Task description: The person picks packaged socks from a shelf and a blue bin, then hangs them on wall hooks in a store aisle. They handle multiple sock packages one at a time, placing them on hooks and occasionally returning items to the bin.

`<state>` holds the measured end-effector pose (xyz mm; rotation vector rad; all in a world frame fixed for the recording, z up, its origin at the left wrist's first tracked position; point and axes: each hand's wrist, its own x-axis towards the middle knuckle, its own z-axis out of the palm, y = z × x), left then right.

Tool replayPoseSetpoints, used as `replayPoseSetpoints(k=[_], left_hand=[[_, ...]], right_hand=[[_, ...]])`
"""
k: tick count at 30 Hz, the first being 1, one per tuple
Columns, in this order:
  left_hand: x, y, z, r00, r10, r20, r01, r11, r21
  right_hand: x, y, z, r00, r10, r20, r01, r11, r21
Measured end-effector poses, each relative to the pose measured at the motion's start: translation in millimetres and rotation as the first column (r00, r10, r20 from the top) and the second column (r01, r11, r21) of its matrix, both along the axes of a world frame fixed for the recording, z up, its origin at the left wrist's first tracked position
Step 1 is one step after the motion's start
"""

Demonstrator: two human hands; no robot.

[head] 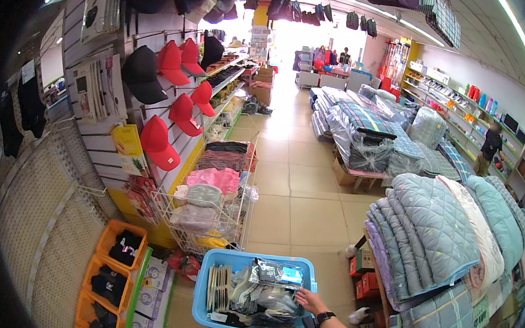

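Observation:
A light blue plastic bin [199, 298] stands below me in the aisle. Inside it, at the left, is an upright row of flat cream packs [219, 288]. Clear-wrapped packets of grey and white textiles [270, 299] fill the middle and right. A dark packet with a bright blue label [291, 275] lies on top at the back right. My right hand [310, 301] reaches over the bin's right rim, fingers extended beside that packet, with nothing visibly gripped; whether the fingertips touch it is unclear. A black band and a cabled device are at the wrist. My left hand is out of view.
A white wire rack [206, 233] of folded textiles stands just beyond the bin. Orange baskets [97, 262] of dark goods line the left. Quilts [428, 237] are piled on a right-hand table. Red caps [160, 143] hang on the left wall. A person [491, 147] stands far right.

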<state>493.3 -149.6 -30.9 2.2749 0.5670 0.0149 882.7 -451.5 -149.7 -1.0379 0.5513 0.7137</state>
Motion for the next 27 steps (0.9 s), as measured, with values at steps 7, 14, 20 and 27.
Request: replayPoseSetpoints(k=[7, 14, 20, 27], left_hand=[[-52.0, 27.0, -23.7, 0.995, 0.063, -0.078, -0.058, 0.997, 0.059], [-119.4, 45.7, -39.0, 0.988, 0.132, -0.08, -0.132, 0.991, 0.012], [-155.9, 61.3, -62.9, 0.991, 0.121, -0.062, -0.122, 0.992, -0.015], [-167.3, 72.9, -67.1, 0.985, 0.113, -0.134, -0.112, 0.994, 0.009]], right_hand=[[-80.4, -4.5, 49.6, 0.866, 0.451, 0.216, -0.334, 0.843, -0.421], [-225.0, -42.8, 57.6, 0.283, 0.959, 0.006, -0.755, 0.227, -0.616], [-265.3, -48.9, 89.1, 0.194, 0.977, -0.089, -0.813, 0.109, -0.572], [-264.4, -39.4, 114.0, 0.207, 0.969, -0.133, -0.831, 0.103, -0.547]])
